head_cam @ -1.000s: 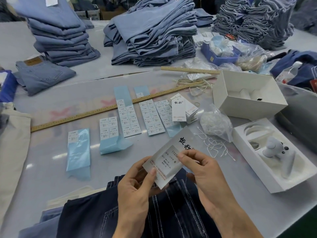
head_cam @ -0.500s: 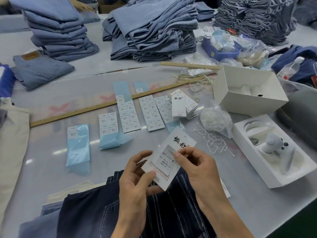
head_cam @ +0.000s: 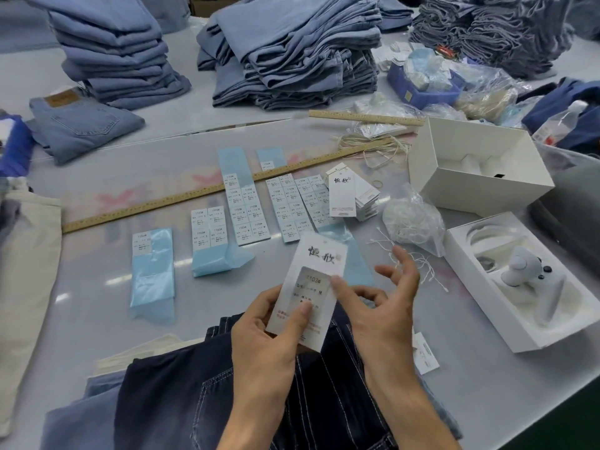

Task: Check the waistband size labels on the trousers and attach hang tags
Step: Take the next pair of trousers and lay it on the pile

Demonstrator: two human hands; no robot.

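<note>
Card hang tag (head_cam: 313,287), white and stiff with a size sticker on its face, stands with its long axis running up and away from the person, just above the dark striped trousers (head_cam: 324,394). The left hand (head_cam: 266,339) pinches its lower end, thumb on the face; the right hand (head_cam: 383,313) presses its thumb on the sticker, other fingers loosely spread. Loose white strings (head_cam: 418,258) lie nearer the right hand, on the glossy surface (head_cam: 107,297).
</note>
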